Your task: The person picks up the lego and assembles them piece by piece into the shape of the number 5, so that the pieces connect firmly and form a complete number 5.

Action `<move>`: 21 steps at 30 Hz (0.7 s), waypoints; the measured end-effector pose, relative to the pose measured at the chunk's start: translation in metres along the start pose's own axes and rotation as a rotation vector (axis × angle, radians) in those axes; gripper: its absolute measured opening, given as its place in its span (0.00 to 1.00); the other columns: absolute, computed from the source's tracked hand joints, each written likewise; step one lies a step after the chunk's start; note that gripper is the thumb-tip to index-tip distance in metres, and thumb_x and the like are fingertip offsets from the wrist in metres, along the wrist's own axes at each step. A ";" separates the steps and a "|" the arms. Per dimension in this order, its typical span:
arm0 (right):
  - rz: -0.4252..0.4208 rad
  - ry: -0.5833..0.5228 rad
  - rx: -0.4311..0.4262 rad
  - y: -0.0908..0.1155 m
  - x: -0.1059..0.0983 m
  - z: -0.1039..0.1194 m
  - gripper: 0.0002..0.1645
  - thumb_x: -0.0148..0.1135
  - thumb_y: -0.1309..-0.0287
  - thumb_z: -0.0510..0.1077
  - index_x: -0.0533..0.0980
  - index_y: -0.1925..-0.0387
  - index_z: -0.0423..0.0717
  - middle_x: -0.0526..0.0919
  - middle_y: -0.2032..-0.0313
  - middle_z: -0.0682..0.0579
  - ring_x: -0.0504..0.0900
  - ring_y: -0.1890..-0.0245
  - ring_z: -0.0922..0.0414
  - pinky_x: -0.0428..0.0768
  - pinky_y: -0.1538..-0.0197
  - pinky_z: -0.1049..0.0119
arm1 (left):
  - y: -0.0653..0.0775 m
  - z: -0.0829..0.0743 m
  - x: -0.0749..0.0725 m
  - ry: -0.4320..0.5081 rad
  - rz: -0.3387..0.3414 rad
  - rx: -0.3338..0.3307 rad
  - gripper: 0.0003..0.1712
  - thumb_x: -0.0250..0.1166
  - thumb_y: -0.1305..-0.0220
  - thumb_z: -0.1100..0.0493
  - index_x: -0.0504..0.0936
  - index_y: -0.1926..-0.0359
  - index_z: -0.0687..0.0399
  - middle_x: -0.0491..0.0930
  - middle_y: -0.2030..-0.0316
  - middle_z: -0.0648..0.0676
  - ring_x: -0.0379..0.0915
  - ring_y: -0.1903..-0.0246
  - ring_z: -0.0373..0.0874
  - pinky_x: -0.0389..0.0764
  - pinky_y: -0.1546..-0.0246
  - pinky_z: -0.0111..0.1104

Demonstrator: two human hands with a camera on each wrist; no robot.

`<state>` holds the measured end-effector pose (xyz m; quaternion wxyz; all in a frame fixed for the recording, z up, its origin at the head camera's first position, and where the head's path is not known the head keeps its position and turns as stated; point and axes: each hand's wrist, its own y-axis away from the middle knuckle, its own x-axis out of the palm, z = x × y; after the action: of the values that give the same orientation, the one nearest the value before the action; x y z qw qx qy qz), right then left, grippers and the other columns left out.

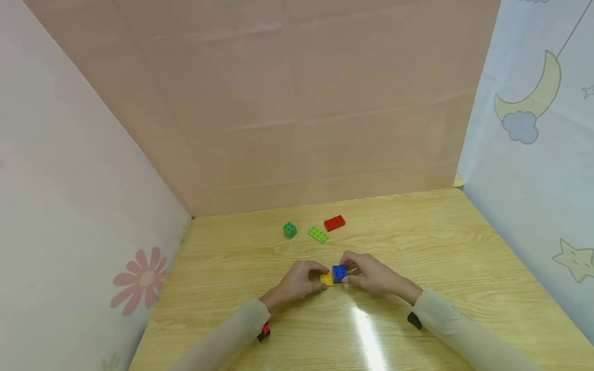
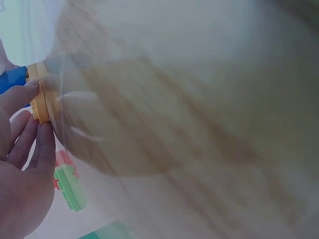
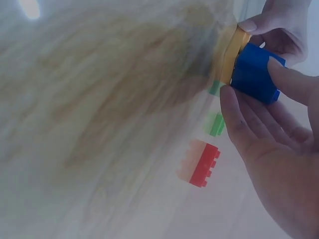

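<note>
A flat yellow brick (image 1: 326,279) lies on the table between both hands, with a blue brick (image 1: 339,274) on its right part. My left hand (image 1: 298,282) pinches the yellow brick's left end between thumb and fingers, as the left wrist view also shows at the yellow edge (image 2: 41,94). From the other side, my right hand (image 1: 371,274) grips the blue brick, its thumb on one face and the fingers along the opposite side. In the right wrist view the blue brick (image 3: 256,73) sits against the yellow one (image 3: 234,56), studs facing away from it.
Beyond the hands lie a green brick (image 1: 290,230), a flat lime-green brick (image 1: 317,234) and a red brick (image 1: 334,223). The wooden table (image 1: 223,257) meets a pinkish-brown backdrop (image 1: 287,129) behind and pale printed walls at left and right.
</note>
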<state>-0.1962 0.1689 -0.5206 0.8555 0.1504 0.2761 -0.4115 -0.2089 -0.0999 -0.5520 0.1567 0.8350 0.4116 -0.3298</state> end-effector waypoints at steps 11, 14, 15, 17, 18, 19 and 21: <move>-0.012 0.029 -0.013 -0.004 0.001 0.005 0.11 0.69 0.34 0.35 0.77 0.54 0.47 0.88 0.50 0.45 0.89 0.47 0.45 0.89 0.46 0.57 | 0.001 -0.001 -0.001 0.000 0.010 -0.010 0.20 0.77 0.36 0.54 0.89 0.44 0.49 0.89 0.46 0.45 0.83 0.45 0.34 0.84 0.41 0.30; -0.037 0.017 0.003 -0.004 0.004 0.004 0.12 0.71 0.37 0.34 0.78 0.56 0.47 0.89 0.51 0.47 0.90 0.49 0.47 0.89 0.48 0.59 | 0.001 -0.002 -0.001 0.005 0.008 -0.011 0.20 0.77 0.36 0.55 0.89 0.44 0.50 0.89 0.46 0.46 0.83 0.44 0.36 0.83 0.39 0.32; -0.044 0.012 0.008 -0.004 0.004 0.003 0.12 0.71 0.38 0.34 0.78 0.57 0.47 0.89 0.52 0.47 0.90 0.50 0.48 0.90 0.49 0.60 | 0.001 -0.003 -0.001 0.007 0.007 -0.010 0.20 0.77 0.36 0.55 0.89 0.44 0.50 0.89 0.46 0.46 0.83 0.44 0.36 0.83 0.39 0.32; -0.057 0.004 0.024 -0.005 0.005 0.003 0.12 0.72 0.39 0.35 0.78 0.57 0.48 0.90 0.53 0.49 0.90 0.51 0.51 0.90 0.50 0.62 | 0.001 -0.003 -0.001 0.006 0.004 -0.012 0.19 0.77 0.36 0.55 0.89 0.44 0.49 0.89 0.46 0.46 0.83 0.43 0.36 0.83 0.38 0.33; -0.062 0.000 0.034 -0.005 0.005 0.003 0.12 0.73 0.39 0.35 0.79 0.57 0.49 0.90 0.53 0.51 0.90 0.52 0.52 0.89 0.51 0.63 | 0.001 -0.003 -0.001 0.010 0.003 -0.015 0.19 0.77 0.36 0.56 0.89 0.44 0.49 0.89 0.46 0.46 0.83 0.43 0.36 0.83 0.38 0.33; -0.067 -0.004 0.042 -0.005 0.006 0.003 0.13 0.73 0.40 0.35 0.79 0.58 0.49 0.90 0.54 0.51 0.90 0.53 0.53 0.89 0.51 0.64 | 0.001 -0.003 -0.001 0.013 0.002 -0.017 0.19 0.77 0.35 0.56 0.89 0.44 0.49 0.89 0.46 0.46 0.83 0.42 0.37 0.82 0.38 0.33; -0.075 -0.010 0.053 -0.006 0.006 0.003 0.13 0.74 0.40 0.35 0.79 0.58 0.50 0.90 0.55 0.53 0.90 0.53 0.55 0.89 0.51 0.65 | 0.002 -0.003 -0.002 0.017 0.001 -0.018 0.19 0.77 0.35 0.56 0.89 0.44 0.49 0.89 0.46 0.46 0.83 0.42 0.37 0.82 0.37 0.34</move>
<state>-0.1971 0.1603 -0.5220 0.8366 0.1604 0.2661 -0.4511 -0.2070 -0.1002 -0.5486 0.1611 0.8366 0.4155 -0.3187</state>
